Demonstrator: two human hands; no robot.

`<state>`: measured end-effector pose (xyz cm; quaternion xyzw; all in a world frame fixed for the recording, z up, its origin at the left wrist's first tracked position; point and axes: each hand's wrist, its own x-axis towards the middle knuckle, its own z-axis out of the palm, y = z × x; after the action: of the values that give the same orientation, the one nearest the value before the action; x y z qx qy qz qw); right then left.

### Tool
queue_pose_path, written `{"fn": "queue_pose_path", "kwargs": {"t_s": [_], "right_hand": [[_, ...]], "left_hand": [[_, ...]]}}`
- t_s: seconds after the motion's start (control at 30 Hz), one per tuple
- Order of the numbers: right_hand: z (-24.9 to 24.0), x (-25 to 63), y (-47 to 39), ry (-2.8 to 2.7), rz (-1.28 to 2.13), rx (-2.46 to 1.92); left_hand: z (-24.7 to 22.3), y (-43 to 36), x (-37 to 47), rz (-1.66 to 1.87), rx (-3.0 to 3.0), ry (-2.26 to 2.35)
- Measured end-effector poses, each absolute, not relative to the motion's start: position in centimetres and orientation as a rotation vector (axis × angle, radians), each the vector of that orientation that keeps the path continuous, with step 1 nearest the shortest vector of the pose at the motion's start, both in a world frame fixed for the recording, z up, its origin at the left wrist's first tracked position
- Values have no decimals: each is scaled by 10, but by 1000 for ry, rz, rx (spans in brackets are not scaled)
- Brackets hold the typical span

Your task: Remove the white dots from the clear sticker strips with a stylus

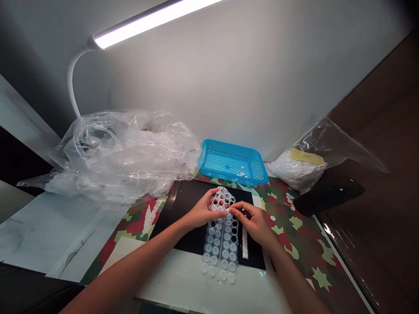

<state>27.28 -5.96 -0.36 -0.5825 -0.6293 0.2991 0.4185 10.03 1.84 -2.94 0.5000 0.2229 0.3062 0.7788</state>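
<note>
Holding the raised far end of a long plastic strip between thumb and fingers of the left hand. Pinched narrow at the strip, just beside the left thumb tip, with the fingers of the right hand; cannot make out any piece between them. Running nearward over a black mat onto a white board: translucent, rowed with round cells, filled with pale discs toward the near end, several open farther up.
</note>
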Motion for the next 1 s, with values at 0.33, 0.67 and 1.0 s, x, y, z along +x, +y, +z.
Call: {"fn": "queue_pose_path", "kwargs": {"t_s": [0.33,0.67,1.0], "right_hand": [[0,283,-58,-1654,473,-1463],[2,275,-63,-1905,484,-1338],[-4,271,-63,-2046,212,-1277]], "left_hand": [[-30,18,100,658,1080,497],[-35,19,101,686,1094,465],[-33,18,101,646,1100,409]]}}
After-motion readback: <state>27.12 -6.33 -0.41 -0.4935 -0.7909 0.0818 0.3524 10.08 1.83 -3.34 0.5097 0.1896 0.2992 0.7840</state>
